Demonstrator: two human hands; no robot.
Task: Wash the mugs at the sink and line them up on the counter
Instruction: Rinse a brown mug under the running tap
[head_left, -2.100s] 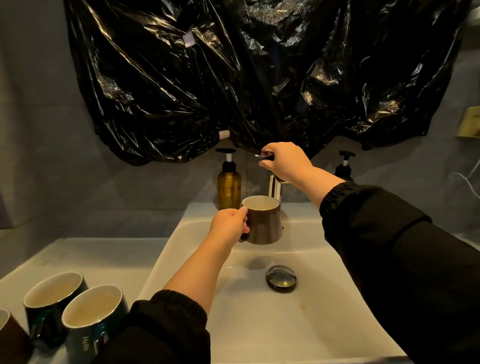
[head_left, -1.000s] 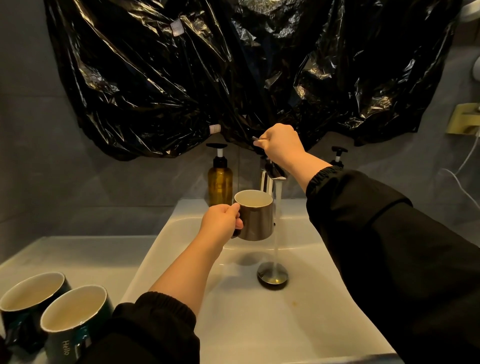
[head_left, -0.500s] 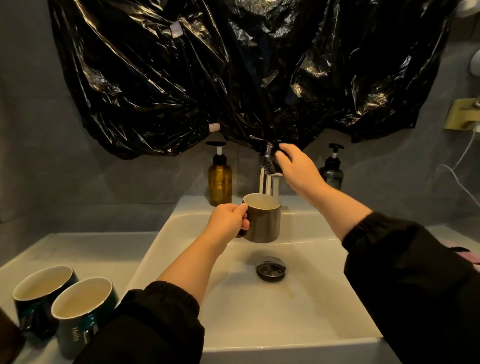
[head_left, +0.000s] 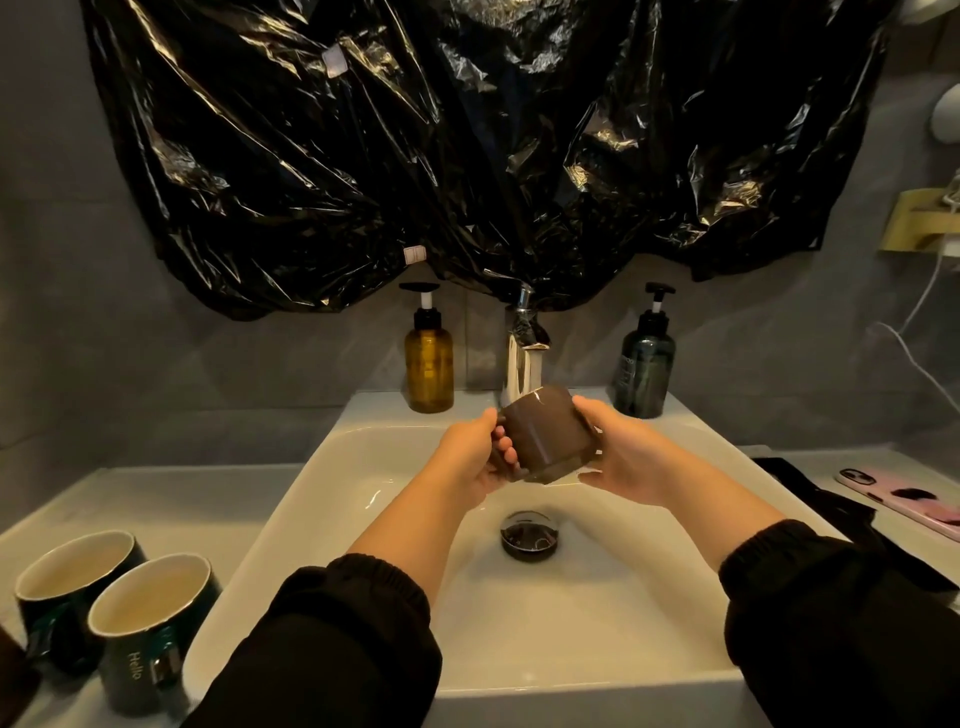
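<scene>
- brown glazed mug (head_left: 545, 434), glossy with a bright glint near its upper end, held in the air over the white sink (head_left: 597, 634), just in front of the chrome faucet (head_left: 521, 364) and above the round drain stopper (head_left: 530, 535).
- the brown mug is tipped well off upright; its side wall faces the camera and its inside does not show. its body widens slightly toward the lower end.
- left hand (head_left: 475, 460) grips the brown mug at its handle side, fingers curled in against it.
- right hand (head_left: 621, 452) cups the opposite side, thumb lying over the top of the wall and fingers wrapped beneath.
- a pale, see-through smear shows at the mug's lower right edge by the right palm; whether it is water is hard to tell.
- on the counter (head_left: 182, 499) to the left stand two upright dark green mugs with cream insides, touching or nearly so: the rear green mug (head_left: 67, 592) and the front green mug (head_left: 150, 629), which carries the word "hello" on its wall.
- an amber pump bottle (head_left: 428, 366) stands left of the faucet and a dark pump bottle (head_left: 644, 371) right of it, both on the sink's back ledge.
- crinkled black plastic sheet (head_left: 467, 156) covers the wall above.
- a phone in a pink case (head_left: 904, 499) lies on the right counter.
</scene>
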